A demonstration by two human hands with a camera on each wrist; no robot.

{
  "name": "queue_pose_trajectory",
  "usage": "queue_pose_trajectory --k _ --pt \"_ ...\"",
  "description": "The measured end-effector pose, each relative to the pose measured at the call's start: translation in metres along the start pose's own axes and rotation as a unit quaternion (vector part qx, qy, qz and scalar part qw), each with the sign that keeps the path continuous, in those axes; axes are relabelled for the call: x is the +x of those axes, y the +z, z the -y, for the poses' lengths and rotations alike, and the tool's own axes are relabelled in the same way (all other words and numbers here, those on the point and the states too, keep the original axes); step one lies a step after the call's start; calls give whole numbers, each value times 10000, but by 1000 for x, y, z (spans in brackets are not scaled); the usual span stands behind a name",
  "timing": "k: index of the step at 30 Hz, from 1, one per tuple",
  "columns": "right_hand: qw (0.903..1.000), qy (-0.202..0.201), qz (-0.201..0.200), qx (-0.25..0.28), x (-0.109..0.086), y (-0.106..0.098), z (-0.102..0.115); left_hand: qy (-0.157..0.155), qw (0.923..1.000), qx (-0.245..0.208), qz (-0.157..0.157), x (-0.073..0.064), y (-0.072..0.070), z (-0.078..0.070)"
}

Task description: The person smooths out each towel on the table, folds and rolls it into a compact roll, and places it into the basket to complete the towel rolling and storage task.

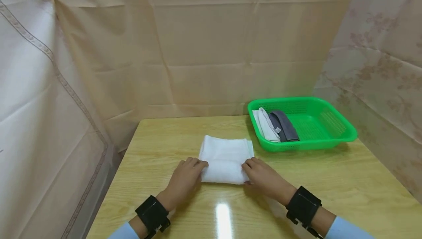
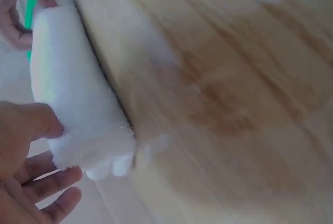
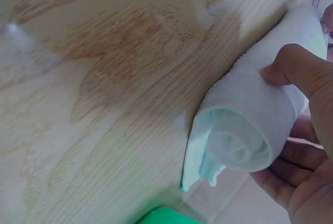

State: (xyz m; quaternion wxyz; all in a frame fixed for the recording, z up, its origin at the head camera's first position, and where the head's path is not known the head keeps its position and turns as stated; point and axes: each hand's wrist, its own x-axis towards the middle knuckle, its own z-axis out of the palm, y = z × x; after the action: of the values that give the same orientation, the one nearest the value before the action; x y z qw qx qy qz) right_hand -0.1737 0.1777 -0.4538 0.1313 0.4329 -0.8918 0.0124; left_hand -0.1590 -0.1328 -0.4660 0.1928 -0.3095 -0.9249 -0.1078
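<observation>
A white towel (image 1: 226,149) lies on the table, its near part rolled up and its far part flat. My left hand (image 1: 184,176) grips the roll's left end, thumb on top; in the left wrist view the fingers (image 2: 54,185) curl around that end. At the opposite end my right hand (image 1: 265,177) holds the roll between thumb and fingers. The right wrist view shows the towel's spiral end (image 3: 239,143) with a loose layer trailing beneath it.
A green plastic basket (image 1: 316,144) stands at the table's back right. In its left side lie a white folded cloth (image 1: 265,126) and a dark grey one (image 1: 286,126). Cloth curtains (image 1: 204,48) hang behind the wooden table (image 1: 158,140) and on both sides.
</observation>
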Motion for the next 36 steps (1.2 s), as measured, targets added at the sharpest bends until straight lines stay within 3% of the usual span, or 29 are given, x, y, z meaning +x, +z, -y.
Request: queue_pose_trajectory --k 5,8,14,21,28,31,36 --pt "9999 49 86 -118 0 3 0 218 9988 278 347 -1 -4 -3" --pt "9998 152 49 95 0 5 -3 243 9980 234 530 0 -5 -2" --pt "9918 413 95 1202 1 8 -14 115 9959 -544 717 7 -8 5" --pt "9495 1009 298 2957 -3 5 -28 -171 9841 -1298 1197 10 -13 10" --pt "9215 1292 635 3607 -4 3 -37 -651 9686 -1878 1496 12 -12 12" --pt "9116 1453 721 3777 -3 1 -41 -971 9520 -2382 1657 14 -13 14" --pt "8742 2095 749 4316 0 -4 -41 -1197 9218 -3215 1803 15 -15 18"
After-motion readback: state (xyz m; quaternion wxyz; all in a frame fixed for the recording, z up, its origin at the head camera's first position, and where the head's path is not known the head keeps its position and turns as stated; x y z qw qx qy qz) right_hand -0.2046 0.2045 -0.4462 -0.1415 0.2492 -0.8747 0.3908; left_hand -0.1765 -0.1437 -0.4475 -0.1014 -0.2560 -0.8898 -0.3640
